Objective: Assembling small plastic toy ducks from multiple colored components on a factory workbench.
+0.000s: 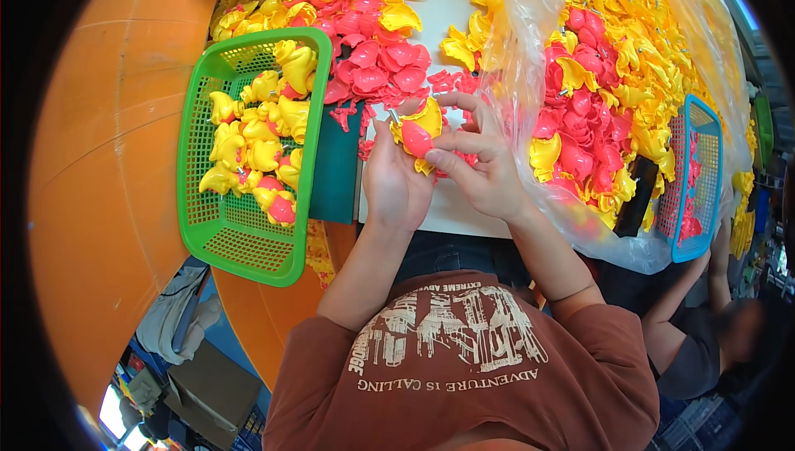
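Above the near edge of the white tabletop, both my hands hold a yellow plastic shell piece with a pink part set in it. A small metal pin sticks out at its left side. My left hand cups the piece from the left and below. On its right side, my right hand grips it, with the thumb on its face. Loose pink shell pieces lie just beyond my hands. To my left, a green basket contains several joined yellow-and-pink figures.
A clear plastic bag lies right of my hands, by a large heap of yellow shells and pink ones. A blue basket stands at the right, near another person's arm. An orange surface lies left of the green basket.
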Demonstrator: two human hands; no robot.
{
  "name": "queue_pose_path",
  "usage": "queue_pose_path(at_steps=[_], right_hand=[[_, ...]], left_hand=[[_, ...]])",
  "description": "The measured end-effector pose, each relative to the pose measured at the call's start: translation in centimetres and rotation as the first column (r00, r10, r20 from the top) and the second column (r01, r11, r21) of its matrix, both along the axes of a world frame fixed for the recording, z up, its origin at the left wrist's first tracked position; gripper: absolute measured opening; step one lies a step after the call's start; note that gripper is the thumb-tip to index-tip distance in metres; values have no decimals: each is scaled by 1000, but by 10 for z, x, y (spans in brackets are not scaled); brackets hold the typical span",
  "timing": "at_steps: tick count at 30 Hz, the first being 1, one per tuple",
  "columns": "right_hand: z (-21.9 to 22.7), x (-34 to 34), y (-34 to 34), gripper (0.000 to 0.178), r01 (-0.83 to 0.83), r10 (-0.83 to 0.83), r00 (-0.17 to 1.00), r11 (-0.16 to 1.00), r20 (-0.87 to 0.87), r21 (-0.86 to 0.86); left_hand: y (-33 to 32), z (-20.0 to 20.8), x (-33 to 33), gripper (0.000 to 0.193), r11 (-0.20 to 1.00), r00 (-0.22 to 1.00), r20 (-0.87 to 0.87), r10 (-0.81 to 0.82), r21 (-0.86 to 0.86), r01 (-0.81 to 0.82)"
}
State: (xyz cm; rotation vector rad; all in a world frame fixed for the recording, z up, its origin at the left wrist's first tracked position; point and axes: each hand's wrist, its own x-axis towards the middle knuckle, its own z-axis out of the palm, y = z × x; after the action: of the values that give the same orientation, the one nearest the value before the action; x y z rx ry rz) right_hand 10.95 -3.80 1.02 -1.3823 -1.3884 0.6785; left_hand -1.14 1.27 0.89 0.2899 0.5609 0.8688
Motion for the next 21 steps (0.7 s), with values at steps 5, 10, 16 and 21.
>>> queue_pose_path(at_steps=[5,10,16,21], right_hand=[[0,0,-2,17,-23,23,1000,1000,-5,-2],[0,-2,-2,12,-22,22,1000,999,-6,-38],[3,-4,-1,10,5,-5,999,1000,44,0],[10,-6,-4,11,-2,-20,965,997,263,83]], left_hand=[[-1,-3,-3,50,1000,999,48,-25,-11,26],[-4,-6,-4,48,998,999,21,-35,47,34],[-5,-4,-3,45,998,999,19,-27,55,26],[-5,1,-3,43,1000,1000,23,-17,-18,17]])
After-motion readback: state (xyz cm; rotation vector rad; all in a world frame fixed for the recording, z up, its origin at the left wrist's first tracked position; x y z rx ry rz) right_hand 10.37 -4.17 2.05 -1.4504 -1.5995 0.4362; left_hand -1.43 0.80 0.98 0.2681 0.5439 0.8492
